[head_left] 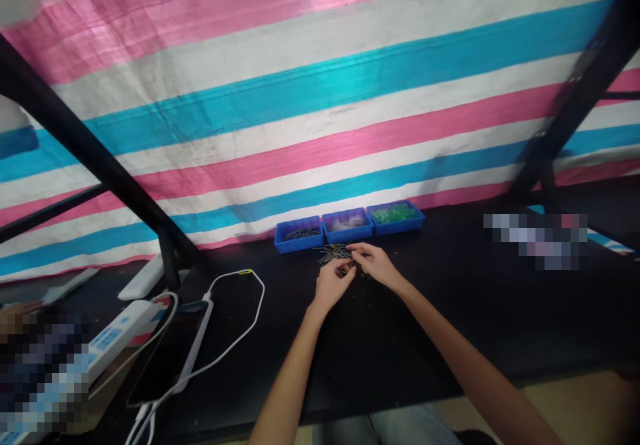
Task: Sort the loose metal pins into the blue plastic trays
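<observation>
Pins [334,253] under both hands, just before blue trays [349,225].

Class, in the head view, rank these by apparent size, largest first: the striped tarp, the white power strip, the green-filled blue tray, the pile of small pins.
1. striped tarp
2. white power strip, though nearness enlarges it
3. green-filled blue tray
4. pile of small pins

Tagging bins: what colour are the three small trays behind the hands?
Blue, all three trays; clearest in the head view, against the striped tarp.
</observation>
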### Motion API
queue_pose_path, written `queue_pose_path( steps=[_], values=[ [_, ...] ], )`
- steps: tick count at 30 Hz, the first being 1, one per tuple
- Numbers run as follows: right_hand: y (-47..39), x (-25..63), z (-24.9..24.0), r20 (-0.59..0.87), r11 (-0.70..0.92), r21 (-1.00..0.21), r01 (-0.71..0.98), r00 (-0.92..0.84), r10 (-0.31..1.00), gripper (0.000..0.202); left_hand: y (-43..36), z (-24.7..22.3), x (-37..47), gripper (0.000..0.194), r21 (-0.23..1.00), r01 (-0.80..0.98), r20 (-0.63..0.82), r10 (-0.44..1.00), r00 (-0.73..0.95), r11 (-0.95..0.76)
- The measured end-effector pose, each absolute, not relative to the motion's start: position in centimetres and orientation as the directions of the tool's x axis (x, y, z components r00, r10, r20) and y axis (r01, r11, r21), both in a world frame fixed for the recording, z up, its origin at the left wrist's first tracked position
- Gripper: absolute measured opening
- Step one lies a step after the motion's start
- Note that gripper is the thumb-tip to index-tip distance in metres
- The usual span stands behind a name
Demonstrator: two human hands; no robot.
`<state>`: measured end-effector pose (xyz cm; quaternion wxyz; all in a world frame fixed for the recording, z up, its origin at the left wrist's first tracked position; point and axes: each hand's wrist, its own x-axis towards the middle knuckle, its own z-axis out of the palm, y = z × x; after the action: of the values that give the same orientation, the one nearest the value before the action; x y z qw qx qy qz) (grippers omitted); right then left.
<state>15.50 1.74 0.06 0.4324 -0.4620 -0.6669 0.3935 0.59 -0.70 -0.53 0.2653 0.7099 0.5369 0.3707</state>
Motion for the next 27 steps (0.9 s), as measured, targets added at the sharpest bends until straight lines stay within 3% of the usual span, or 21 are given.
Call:
queue_pose_path(
  steps=[4, 10, 18, 27],
  values=[
    [1.5, 14.9, 0.1, 0.177, 0.220, -0.970, 0.099, -0.325, 0.929, 0.033, -0.4, -0.8, 0.7, 0.027, 0.831, 0.459, 0.243, 0.947, 0.208, -0.314],
    [1.4, 15.1, 0.0, 0.220, 0.287, -0.944, 0.165, -0.335, 0.916, 0.030, 0.0, -1.4, 0.5, 0.029, 0.871, 0.371, 0.266, 0.944, 0.196, -0.322],
    [1.7, 15.2, -0.9, 0.173, 0.290, -0.919, 0.269, -0.386, 0.906, 0.032, -0.2, -1.6, 0.3, 0.025, 0.821, 0.482, 0.246, 0.951, 0.186, -0.306],
    [1.7, 15.2, -0.6, 0.167, 0.268, -0.937, 0.223, -0.389, 0.906, 0.031, -0.5, -1.0, 0.3, 0.027, 0.771, 0.584, 0.232, 0.966, 0.116, -0.255]
  ],
)
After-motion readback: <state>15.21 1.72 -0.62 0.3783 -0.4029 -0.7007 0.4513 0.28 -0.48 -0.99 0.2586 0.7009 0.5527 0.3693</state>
